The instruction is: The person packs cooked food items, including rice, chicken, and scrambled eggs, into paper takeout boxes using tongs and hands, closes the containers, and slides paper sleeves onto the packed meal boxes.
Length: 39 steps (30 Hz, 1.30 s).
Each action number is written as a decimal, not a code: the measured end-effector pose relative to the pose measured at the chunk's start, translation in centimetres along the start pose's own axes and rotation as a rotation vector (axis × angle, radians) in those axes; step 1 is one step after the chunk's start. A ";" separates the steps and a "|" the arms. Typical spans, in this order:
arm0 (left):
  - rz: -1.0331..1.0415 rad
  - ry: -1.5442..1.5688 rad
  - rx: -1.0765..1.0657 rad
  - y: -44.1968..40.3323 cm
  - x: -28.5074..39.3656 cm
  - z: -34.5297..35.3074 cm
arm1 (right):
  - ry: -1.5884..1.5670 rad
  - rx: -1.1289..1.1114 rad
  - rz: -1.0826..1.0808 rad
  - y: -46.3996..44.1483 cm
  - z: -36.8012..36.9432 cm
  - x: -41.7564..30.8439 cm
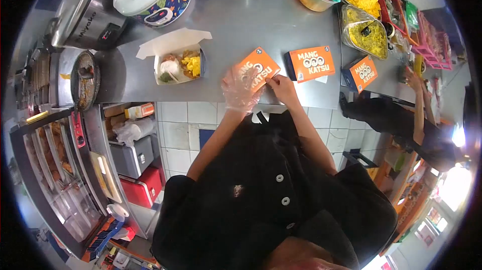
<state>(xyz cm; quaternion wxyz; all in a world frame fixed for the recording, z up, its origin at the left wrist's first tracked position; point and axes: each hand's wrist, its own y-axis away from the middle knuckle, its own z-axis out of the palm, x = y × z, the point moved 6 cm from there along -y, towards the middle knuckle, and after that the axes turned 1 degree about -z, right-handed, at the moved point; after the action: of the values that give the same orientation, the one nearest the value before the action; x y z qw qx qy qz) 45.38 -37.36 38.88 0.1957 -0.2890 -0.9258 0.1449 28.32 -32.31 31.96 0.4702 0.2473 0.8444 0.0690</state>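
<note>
My left hand [242, 89], in a clear plastic glove, is closed on the left side of an orange food box [258, 66] marked "MANG KATSU". Bare fingers of my right hand [282, 89] grip the same box at its lower right corner. The box is shut and sits tilted at the counter's front edge. Just to the right lies a second closed orange box [311, 64] with a white paper under its corner. An open box [181, 66] on the left shows a white scoop, yellow pieces, something green and brown food.
A Miyako cooker [93, 24], a patterned rice pot [168, 4] and a pan [86, 80] stand left on the steel counter [221, 24]. A third orange box [360, 74] and a tray of yellow food [368, 39] are right. A co-worker's arm [419, 101] reaches in at far right.
</note>
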 end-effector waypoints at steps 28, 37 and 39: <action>-0.018 0.079 0.000 0.3 -0.8 -0.3 | -0.066 -0.131 -0.086 5.5 -10.3 3.1; 0.013 -0.284 0.014 -6.4 -8.1 -9.6 | 0.552 -0.127 -1.023 5.4 -0.2 -10.0; -0.033 -0.406 -0.069 -8.5 -10.7 -10.0 | 0.679 -0.127 -1.020 3.2 3.9 -10.4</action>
<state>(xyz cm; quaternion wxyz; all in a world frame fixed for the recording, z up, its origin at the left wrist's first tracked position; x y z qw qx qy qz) 53.87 -48.86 47.92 -0.0027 -0.2452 -0.9553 0.1652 37.17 -34.99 38.85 0.1627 -0.2519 0.9531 -0.0396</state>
